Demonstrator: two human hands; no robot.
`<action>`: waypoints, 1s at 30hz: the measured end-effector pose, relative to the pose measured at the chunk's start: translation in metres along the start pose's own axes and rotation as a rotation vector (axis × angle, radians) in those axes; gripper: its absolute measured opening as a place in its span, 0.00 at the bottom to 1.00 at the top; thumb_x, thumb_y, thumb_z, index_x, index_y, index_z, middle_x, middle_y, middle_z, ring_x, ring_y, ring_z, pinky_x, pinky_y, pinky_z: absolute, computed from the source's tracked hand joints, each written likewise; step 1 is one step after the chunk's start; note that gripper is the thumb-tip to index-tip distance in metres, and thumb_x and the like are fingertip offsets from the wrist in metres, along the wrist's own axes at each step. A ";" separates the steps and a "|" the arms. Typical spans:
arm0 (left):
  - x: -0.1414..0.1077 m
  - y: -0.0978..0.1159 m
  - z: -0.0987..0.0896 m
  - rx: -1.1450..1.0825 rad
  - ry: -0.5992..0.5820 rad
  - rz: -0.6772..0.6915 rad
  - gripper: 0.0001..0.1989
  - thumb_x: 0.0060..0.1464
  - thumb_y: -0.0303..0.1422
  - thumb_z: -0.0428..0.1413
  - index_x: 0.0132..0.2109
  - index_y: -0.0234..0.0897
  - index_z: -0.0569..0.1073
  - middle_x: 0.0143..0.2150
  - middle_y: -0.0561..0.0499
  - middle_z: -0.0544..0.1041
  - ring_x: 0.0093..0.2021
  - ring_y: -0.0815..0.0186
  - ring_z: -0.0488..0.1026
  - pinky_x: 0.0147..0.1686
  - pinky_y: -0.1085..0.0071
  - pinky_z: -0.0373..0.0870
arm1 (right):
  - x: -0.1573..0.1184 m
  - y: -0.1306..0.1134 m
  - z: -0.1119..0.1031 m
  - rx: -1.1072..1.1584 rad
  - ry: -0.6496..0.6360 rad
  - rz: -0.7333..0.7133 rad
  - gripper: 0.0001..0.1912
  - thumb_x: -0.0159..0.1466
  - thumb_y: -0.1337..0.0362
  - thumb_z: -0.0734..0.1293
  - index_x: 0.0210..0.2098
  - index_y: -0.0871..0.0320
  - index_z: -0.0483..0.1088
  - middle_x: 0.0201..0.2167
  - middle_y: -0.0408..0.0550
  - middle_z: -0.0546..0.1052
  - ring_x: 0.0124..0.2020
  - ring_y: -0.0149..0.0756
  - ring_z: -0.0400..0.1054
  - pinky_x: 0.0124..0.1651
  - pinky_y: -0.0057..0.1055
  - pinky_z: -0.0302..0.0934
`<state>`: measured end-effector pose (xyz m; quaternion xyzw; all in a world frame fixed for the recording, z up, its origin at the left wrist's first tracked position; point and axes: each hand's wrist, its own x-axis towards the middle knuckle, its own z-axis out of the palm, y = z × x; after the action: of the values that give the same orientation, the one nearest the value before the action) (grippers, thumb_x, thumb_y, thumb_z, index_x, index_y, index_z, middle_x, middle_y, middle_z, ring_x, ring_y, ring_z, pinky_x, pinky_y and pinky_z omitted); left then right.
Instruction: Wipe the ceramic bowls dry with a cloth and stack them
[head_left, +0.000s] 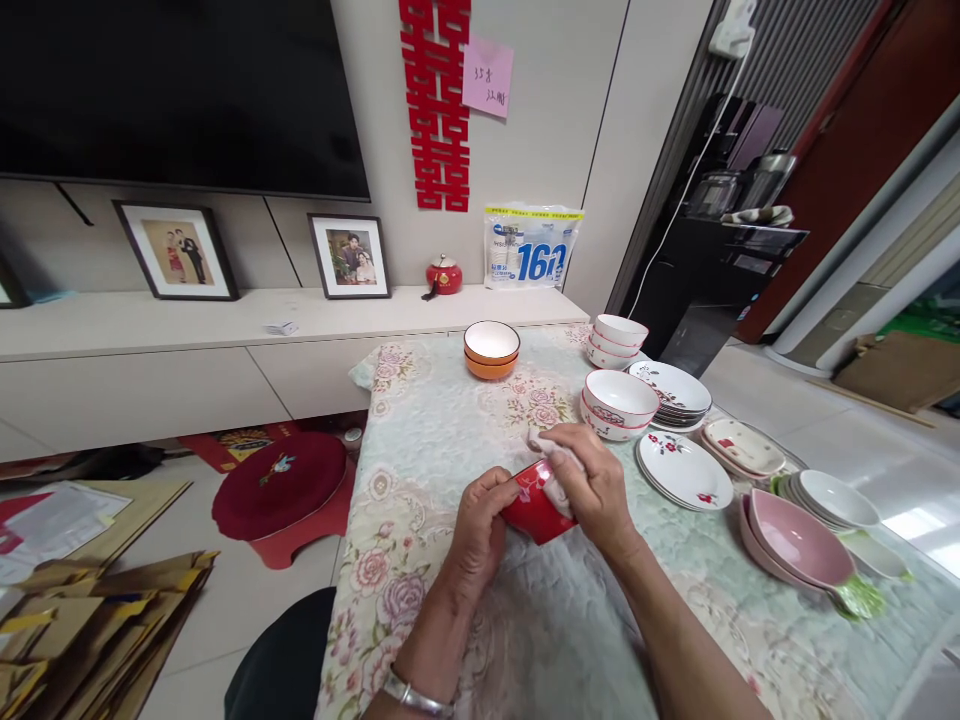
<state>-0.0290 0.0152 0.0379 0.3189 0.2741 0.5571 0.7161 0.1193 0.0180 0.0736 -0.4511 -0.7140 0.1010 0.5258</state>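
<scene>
Bowl (536,518) of glossy red, marked with a pale floral pattern, sits tilted between your two hands above the near part of a flowered tablecloth (420,470). Your left hand (481,512), a silver bracelet (416,697) at the wrist, grips the bowl's left side, thumb laid on the red wall and the other fingers bent and close together. Your right hand (600,485) pinches a white cloth (556,494) in bunched, bent fingers and presses it to the bowl's right side; some of its fingertips are hidden, so their exact hold cannot be told.

Beyond your hands, two orange bowls (491,368) stand nested near the far edge of the table. To your right, red-rimmed bowls (619,418) are stacked just beside dark-flowered plates (670,385), with red-flowered plates (684,470) nearer you. Farther right are square dishes (742,447), and next to them pink bowls (802,540), nested one in the other. Against the wall, a red jar (444,277) and a plastic pack (534,247) share a pale cabinet (337,315) with framed photos (177,250), while a red-topped stool (281,485) stands left of the table
</scene>
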 end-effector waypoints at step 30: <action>0.000 -0.002 -0.006 0.094 -0.148 0.032 0.10 0.48 0.36 0.62 0.34 0.34 0.74 0.24 0.55 0.69 0.24 0.71 0.61 0.27 0.73 0.56 | -0.005 -0.038 0.012 -0.450 -0.157 -0.236 0.11 0.66 0.65 0.61 0.45 0.55 0.73 0.42 0.52 0.76 0.43 0.43 0.67 0.47 0.42 0.59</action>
<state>-0.0324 0.0162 0.0324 0.3970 0.2410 0.5300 0.7095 0.0894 -0.0033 0.0890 -0.4609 -0.8049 -0.0875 0.3634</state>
